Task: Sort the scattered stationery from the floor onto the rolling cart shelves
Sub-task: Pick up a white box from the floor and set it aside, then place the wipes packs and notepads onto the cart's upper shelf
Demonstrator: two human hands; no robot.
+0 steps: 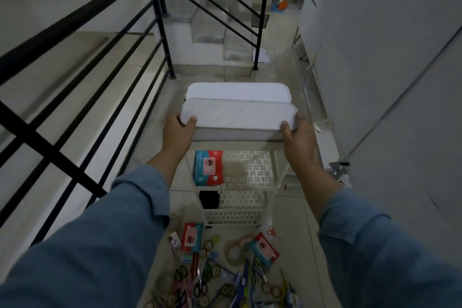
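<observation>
A white rolling cart point(275, 184) with perforated shelves stands on the tiled floor in front of me. Two long white trays sit at its top; my left hand point(176, 136) grips the left end of the nearer tray point(237, 115) and my right hand point(298, 139) grips its right end. The farther tray point(237, 91) lies just behind it. A teal and red packet point(208, 167) lies on the middle shelf, a black object point(209, 199) on the shelf below. Scattered stationery point(220, 267) covers the floor below the cart: scissors, tape rolls, pens, packets.
A black stair railing point(82, 62) runs along the left. White steps point(212, 32) rise beyond the cart. A grey wall point(387, 57) closes the right side, with a white rack point(312, 77) leaning along it. The passage is narrow.
</observation>
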